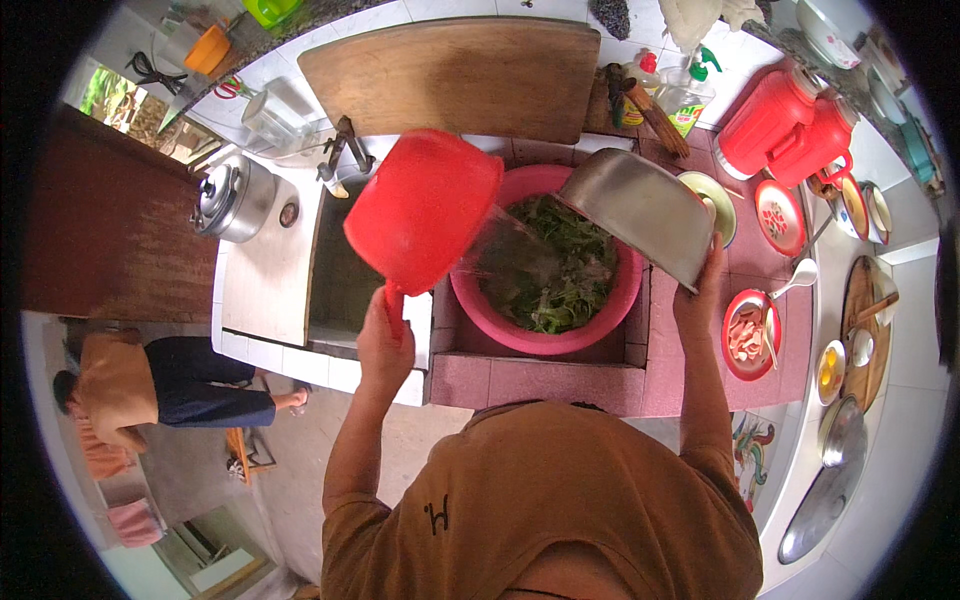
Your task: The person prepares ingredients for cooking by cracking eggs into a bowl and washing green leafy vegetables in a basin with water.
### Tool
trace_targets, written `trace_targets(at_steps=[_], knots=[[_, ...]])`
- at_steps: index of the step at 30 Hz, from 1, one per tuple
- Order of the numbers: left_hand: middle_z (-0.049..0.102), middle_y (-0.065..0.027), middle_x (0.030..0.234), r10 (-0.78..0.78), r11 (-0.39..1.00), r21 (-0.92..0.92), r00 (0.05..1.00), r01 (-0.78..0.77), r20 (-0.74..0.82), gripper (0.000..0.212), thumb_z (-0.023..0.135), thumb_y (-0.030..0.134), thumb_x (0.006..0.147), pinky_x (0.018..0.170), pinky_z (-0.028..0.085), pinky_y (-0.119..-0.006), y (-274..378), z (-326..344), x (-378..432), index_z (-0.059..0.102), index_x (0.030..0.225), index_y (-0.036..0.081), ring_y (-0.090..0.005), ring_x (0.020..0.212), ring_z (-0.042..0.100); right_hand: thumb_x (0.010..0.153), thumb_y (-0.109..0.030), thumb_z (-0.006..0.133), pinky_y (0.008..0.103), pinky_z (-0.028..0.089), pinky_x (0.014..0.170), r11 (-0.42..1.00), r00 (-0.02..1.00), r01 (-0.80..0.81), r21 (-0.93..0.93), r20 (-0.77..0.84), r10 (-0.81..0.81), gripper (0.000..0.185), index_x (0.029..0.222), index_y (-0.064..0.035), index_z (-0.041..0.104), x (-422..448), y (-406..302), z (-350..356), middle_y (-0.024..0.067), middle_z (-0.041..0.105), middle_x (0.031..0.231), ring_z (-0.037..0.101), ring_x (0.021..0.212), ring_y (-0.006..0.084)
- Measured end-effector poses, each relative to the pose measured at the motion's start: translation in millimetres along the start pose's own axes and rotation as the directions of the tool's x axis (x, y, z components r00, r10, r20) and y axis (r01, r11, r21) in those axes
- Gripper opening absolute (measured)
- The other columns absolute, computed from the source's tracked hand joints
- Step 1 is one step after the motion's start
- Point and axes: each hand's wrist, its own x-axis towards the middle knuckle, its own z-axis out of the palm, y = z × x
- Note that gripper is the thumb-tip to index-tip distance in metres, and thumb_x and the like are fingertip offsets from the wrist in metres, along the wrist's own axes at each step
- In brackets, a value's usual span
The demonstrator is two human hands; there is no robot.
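My left hand point(385, 346) grips the handle of a red plastic water dipper point(426, 210), tilted to the right over a pink plastic basin point(517, 341). Water streams from the dipper's lip into the basin. Leafy greens point(561, 281) lie in the water there. On the other side, my right hand point(697, 289) holds a stainless steel bowl point(637, 208) by its lower right edge. The bowl is tipped towards the basin, and its inside is hidden from me. The basin sits in a recess of the pink tiled counter point(525, 382).
Left of the basin are a sink point(349, 277), a faucet point(349, 146) and a lidded metal pot point(236, 199). A wooden board point(450, 79) leans behind. Red thermos flasks point(772, 112) and a plate of sliced food point(748, 337) stand right. Another person point(120, 375) bends at far left.
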Motion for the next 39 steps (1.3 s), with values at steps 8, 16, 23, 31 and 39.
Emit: trace_targets(at_steps=[8, 16, 23, 31, 39], knots=[[0.057, -0.0101, 0.088, -0.226, 0.922, -0.347, 0.965, 0.169, -0.132, 0.050, 0.056, -0.001, 0.080, 0.059, 0.047, -0.027, -49.2, -32.5, 2.6, 0.039, 0.126, 0.001, -0.0193, 0.069, 0.058, 0.077, 0.013, 0.043, 0.0329, 0.031, 0.102, 0.997, 0.998, -0.063, -0.051, -0.018, 0.062, 0.067, 0.140, -0.0029, 0.025, 6.1, -10.7, 12.8, 0.0168, 0.042, 0.132, 0.041, 0.123, 0.0269], [0.050, -0.0028, 0.063, -0.567, 0.639, -0.394, 0.751, 0.660, 0.338, 0.030, 0.056, -0.001, 0.073, 0.036, 0.037, -0.027, -220.7, 25.3, 6.6, 0.053, 0.103, 0.004, -0.0116, 0.044, 0.047, 0.082, 0.001, 0.046, 0.0337, 0.030, 0.103, 0.980, 0.980, -0.196, 0.047, -0.031, 0.197, 0.061, 0.139, -0.0001, 0.024, -19.3, -14.3, 48.3, 0.0146, 0.043, 0.130, 0.042, 0.120, 0.0242], [0.064, -0.0192, 0.090, -0.818, 0.575, 0.551, 0.400, 0.605, 0.414, 0.012, 0.053, 0.006, 0.077, 0.071, 0.050, -0.037, -307.7, 111.3, 55.4, 0.058, 0.086, -0.001, -0.0303, 0.083, 0.065, 0.082, 0.000, 0.048, 0.0341, 0.038, 0.096, 0.873, 0.874, -0.487, -0.016, -0.015, 0.487, 0.050, 0.130, 0.0022, 0.037, -52.6, -5.8, 32.6, 0.0145, 0.054, 0.119, 0.052, 0.108, 0.0240], [0.053, -0.0070, 0.065, -0.457, -0.460, -0.542, 0.336, 0.703, 0.824, 0.005, 0.052, 0.003, 0.081, 0.044, 0.046, -0.026, -309.9, 93.8, 35.1, 0.051, 0.077, 0.002, -0.0152, 0.053, 0.053, 0.082, 0.005, 0.045, 0.0338, 0.033, 0.100, 0.929, 0.933, -0.360, -0.086, -0.044, 0.357, 0.062, 0.139, -0.0006, 0.021, -54.7, -31.3, 23.6, 0.0170, 0.045, 0.126, 0.045, 0.117, 0.0265], [0.053, -0.0021, 0.073, -0.393, -0.359, -0.717, 0.600, 0.597, 0.697, 0.025, 0.053, 0.006, 0.083, 0.040, 0.041, -0.018, -176.3, -42.5, -29.9, 0.048, 0.107, 0.000, -0.0079, 0.052, 0.049, 0.083, 0.000, 0.049, 0.0351, 0.033, 0.100, 0.963, 0.957, -0.269, -0.012, -0.115, 0.266, 0.044, 0.126, 0.0018, 0.041, -30.2, -24.5, 42.6, 0.0168, 0.050, 0.122, 0.046, 0.115, 0.0271]])
